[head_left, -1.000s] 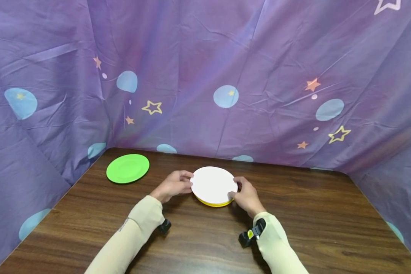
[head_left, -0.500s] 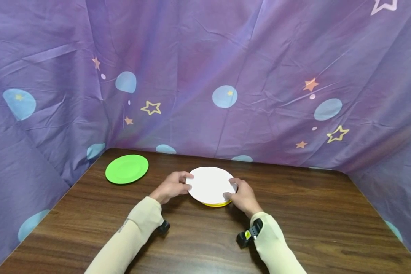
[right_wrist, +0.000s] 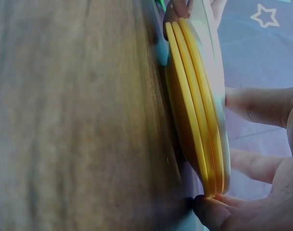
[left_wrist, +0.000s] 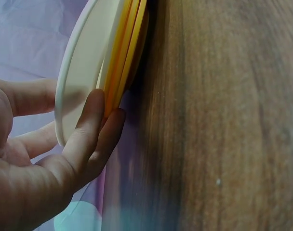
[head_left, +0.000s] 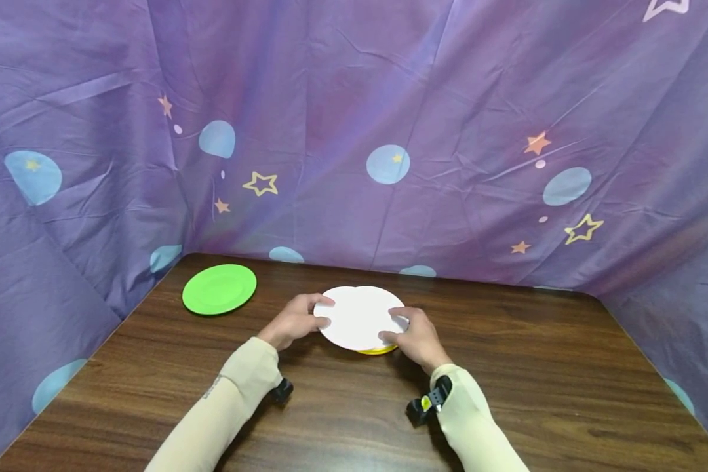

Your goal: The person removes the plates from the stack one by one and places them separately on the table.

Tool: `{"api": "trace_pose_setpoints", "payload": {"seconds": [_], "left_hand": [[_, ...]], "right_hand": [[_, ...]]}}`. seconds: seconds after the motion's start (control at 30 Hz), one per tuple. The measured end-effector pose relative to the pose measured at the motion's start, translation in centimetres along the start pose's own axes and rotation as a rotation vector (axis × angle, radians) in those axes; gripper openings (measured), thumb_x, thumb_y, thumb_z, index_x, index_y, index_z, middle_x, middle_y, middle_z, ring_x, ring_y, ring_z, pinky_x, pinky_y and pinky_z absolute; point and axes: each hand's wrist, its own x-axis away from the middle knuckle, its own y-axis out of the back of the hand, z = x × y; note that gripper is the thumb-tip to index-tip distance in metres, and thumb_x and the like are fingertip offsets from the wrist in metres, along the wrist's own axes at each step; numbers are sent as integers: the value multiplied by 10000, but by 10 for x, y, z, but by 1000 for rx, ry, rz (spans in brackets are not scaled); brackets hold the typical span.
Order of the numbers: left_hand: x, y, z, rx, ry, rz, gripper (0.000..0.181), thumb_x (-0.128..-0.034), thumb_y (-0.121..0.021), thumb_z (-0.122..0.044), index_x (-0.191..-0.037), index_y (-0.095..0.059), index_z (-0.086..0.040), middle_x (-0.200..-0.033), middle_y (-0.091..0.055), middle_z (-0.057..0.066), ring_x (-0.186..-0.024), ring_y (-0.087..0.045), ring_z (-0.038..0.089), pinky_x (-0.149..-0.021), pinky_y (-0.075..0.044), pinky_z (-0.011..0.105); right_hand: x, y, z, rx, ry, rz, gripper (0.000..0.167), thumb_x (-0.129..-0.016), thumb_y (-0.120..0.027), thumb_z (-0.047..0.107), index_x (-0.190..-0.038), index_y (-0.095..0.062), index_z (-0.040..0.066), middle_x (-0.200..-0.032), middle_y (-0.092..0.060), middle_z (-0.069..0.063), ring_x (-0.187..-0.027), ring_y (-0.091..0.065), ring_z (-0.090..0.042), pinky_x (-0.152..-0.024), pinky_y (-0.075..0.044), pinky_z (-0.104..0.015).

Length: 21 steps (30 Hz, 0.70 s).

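Observation:
A white plate (head_left: 342,318) lies offset to the left over a second white plate (head_left: 392,301), above several yellow plates (head_left: 377,351). My left hand (head_left: 292,321) holds the upper white plate by its left edge; in the left wrist view, two of its fingers (left_wrist: 87,125) reach beneath that plate, beside the yellow rims. At the right side, my right hand (head_left: 420,341) grips the stack. The right wrist view has some fingers (right_wrist: 262,106) against the white plate and another fingertip under the yellow rims (right_wrist: 197,110).
A green plate (head_left: 219,290) lies at the back left of the brown wooden table (head_left: 507,367). Purple cloth (head_left: 330,131) with stars and blue spots hangs behind and along the sides. Each wrist carries a small black camera.
The upper white plate has slid left across the stack, uncovering part of the white plate below. My right fingers have come slightly left over the plates; the left hand has barely moved.

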Motion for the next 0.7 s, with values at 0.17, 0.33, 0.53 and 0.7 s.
{"api": "trace_pose_setpoints", "payload": {"seconds": [0.17, 0.33, 0.53, 0.7], "left_hand": [[-1, 0, -1, 12, 19, 2, 428, -857, -652, 22, -1283, -617, 29, -1274, -599, 203, -982, -558, 182, -792, -515, 219], [0, 1, -2, 28, 18, 30, 433, -870, -639, 30, -1299, -593, 58, -1235, -612, 228, -936, -587, 164, -811, -550, 242], [1, 3, -1, 66, 20, 53, 431, -898, -617, 36, -1323, -565, 81, -1159, -634, 221, -880, -604, 132, -804, -555, 227], [1, 6, 1, 91, 34, 56, 427, -904, -610, 40, -1327, -563, 81, -1144, -632, 204, -846, -605, 122, -799, -555, 243]], "right_hand": [[0, 0, 0, 1, 23, -7, 528, -752, -825, 152, -1229, -678, -21, -1290, -661, -237, -1268, -571, -401, -1137, -400, -512], [0, 2, -1, -7, 1, -3, 534, -785, -798, 170, -1260, -654, -29, -1319, -641, -246, -1293, -554, -408, -1146, -395, -513], [1, 5, -2, 1, -47, 12, 540, -842, -713, 146, -1335, -587, -36, -1387, -562, -292, -1322, -510, -439, -1153, -376, -543], [2, 7, -2, -3, -65, 4, 589, -774, -677, 62, -1346, -572, -31, -1394, -560, -282, -1298, -525, -408, -1137, -395, -529]]}}
